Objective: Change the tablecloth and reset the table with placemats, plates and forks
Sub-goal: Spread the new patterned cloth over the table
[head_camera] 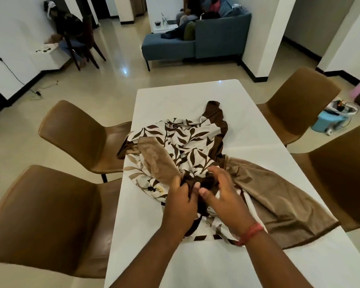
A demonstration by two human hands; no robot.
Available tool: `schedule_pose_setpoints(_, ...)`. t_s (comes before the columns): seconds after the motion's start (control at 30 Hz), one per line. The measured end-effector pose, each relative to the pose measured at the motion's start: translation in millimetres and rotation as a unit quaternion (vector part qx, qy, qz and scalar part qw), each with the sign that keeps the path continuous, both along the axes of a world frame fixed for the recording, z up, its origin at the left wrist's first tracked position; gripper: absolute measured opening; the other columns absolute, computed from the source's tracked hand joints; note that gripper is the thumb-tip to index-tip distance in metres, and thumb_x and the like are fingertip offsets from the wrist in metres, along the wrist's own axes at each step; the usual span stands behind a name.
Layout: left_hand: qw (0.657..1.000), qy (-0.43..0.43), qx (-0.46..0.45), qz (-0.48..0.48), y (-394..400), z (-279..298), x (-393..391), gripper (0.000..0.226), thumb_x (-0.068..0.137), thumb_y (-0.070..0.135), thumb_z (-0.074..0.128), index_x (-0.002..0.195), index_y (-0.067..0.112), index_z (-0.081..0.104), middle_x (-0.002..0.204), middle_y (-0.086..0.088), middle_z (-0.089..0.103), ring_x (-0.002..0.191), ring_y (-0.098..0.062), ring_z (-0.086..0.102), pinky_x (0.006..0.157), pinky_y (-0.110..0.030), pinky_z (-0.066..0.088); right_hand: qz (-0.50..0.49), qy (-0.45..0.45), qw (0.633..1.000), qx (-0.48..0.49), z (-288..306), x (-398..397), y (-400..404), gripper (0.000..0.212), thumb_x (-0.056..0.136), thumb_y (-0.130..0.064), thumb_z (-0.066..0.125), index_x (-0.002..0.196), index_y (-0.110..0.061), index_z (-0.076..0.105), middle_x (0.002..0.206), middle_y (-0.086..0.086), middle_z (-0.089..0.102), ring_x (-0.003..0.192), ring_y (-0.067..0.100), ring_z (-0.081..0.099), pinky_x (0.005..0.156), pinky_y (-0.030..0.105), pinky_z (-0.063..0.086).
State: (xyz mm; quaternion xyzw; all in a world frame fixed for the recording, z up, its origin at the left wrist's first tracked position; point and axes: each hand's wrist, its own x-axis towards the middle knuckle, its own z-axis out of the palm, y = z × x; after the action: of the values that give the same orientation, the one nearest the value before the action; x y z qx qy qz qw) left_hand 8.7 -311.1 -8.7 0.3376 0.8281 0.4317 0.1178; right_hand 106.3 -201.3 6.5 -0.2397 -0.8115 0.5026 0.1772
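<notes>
- Left hand (180,199) fingers (176,181) curled, pinching a dark brown fold of the tablecloth (187,150); right hand (221,194) fingers (215,173) curled into the same bunch, thumbs nearly touching.
- Tablecloth: crumpled heap at mid-near worktop (175,94), leaf print plus tan underside, tan flap trailing to the near right edge.
- Step, I'd say: cloth handling; gathering or opening, can't tell which.
- Next: find an edge or corner before pulling.
- No placemats, plates or forks in view.

White rect. table (166,96) runs up the centre of the frame, bare top at far end & near edge. One crumpled tablecloth (195,146), leaf print w/ brown border & tan underside, heaped mid-table, spilling toward lower right.
</notes>
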Motion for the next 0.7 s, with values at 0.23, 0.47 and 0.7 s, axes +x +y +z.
schedule_pose_setpoints(0.23,0.947,-0.316,0.049,0.022,-26.6,-16.1,-14.3,0.075,0.085,0.083,0.039,0.138,0.033,0.053,0.145,0.011,0.050,0.137,-0.002,0.042,0.117,-0.031,0.034,-0.076,-0.070,0.990,-0.091,-29.6,9.7,6.4,0.023,0.089,-0.007,0.065,0.078,-0.027,0.060,0.077,-0.006,0.065,0.074,0.013,0.061,0.076,0.040,0.053)
schedule_pose_setpoints(0.47,0.940,-0.322,0.080,0.078,-53.3,-7.8,-30.3,0.037,0.099,0.050,0.043,0.102,0.026,0.071,0.107,-0.003,0.071,0.108,-0.017,0.064,0.093,-0.030,0.052,-0.142,0.065,0.972,-0.174,-14.5,24.5,34.5,0.014,0.095,-0.009,0.060,0.096,-0.023,0.057,0.095,0.003,0.061,0.092,0.020,0.060,0.084,0.033,0.051)
schedule_pose_setpoints(0.7,0.950,-0.289,0.090,0.074,-49.3,9.7,-25.9,0.041,0.102,0.041,0.047,0.092,0.014,0.076,0.092,0.006,0.074,0.089,-0.004,0.066,0.070,-0.010,0.046,-0.118,-0.077,0.989,-0.036,-28.0,-1.9,1.5,0.032,0.088,0.005,0.049,0.102,-0.016,0.067,0.101,0.002,0.068,0.099,0.022,0.065,0.090,0.042,0.053)
